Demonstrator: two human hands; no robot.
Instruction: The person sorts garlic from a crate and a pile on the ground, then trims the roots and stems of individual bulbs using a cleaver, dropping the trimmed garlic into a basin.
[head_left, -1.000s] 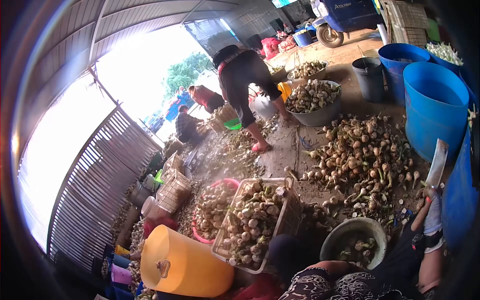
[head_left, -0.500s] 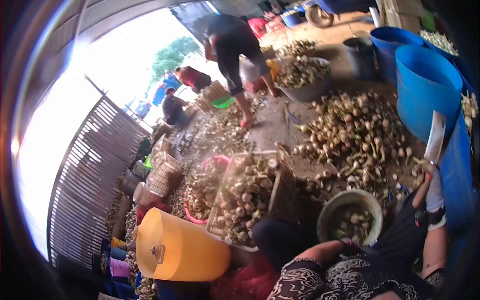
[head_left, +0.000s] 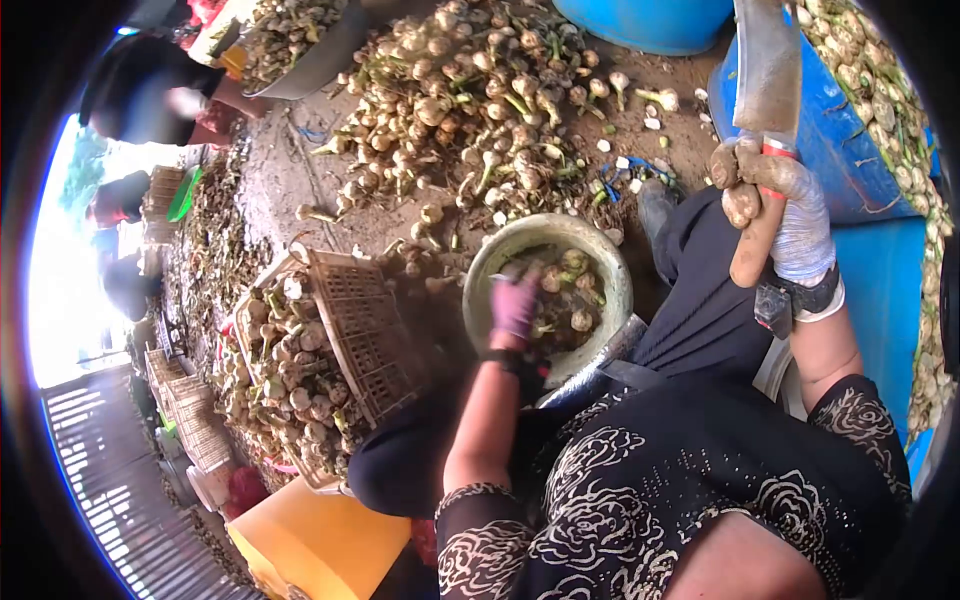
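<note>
My right hand [head_left: 790,195], in a whitish wrap, is closed round the wooden handle of a broad-bladed knife [head_left: 768,80]. The blade points up, away from my body, and has a red band at its base. My left hand [head_left: 515,303], in a pink glove, is over the left side of a round basin [head_left: 478,345] between my legs. Its fingers are smeared by motion, and I cannot make out what they hold. Several bulbs [head_left: 580,320] lie in the murky basin.
Beyond the basin, bulbs are heaped on the floor [head_left: 470,80]. A crate [head_left: 365,320] of bulbs and a yellow bucket [head_left: 320,540] are at the left. Blue containers [head_left: 650,25] stand at the back and right. A person [head_left: 150,90] bends at the upper left.
The view has tilted down and swung right. My left hand, hidden by my body before, now shows over the basin. The knife is still in my right hand.
</note>
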